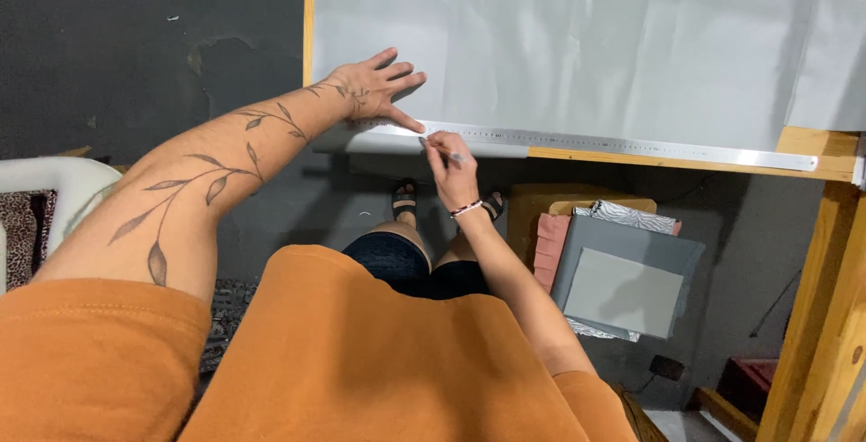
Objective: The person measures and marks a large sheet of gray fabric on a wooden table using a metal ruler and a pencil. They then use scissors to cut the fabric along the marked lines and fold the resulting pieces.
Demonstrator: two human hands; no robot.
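A wooden worktable (816, 149) covered by a large grey sheet (577, 45), with a long metal ruler (622, 145) along its near edge.

The sheet spreads flat across almost the whole tabletop and shows faint fold creases; at its near left corner it hangs slightly over the table's edge. The ruler lies on the sheet's near border, running almost parallel to the table edge from near the left corner far to the right, where its end rests on bare wood. A strip of pale wood shows below the ruler on the right, and a thin wooden strip borders the sheet's left side.
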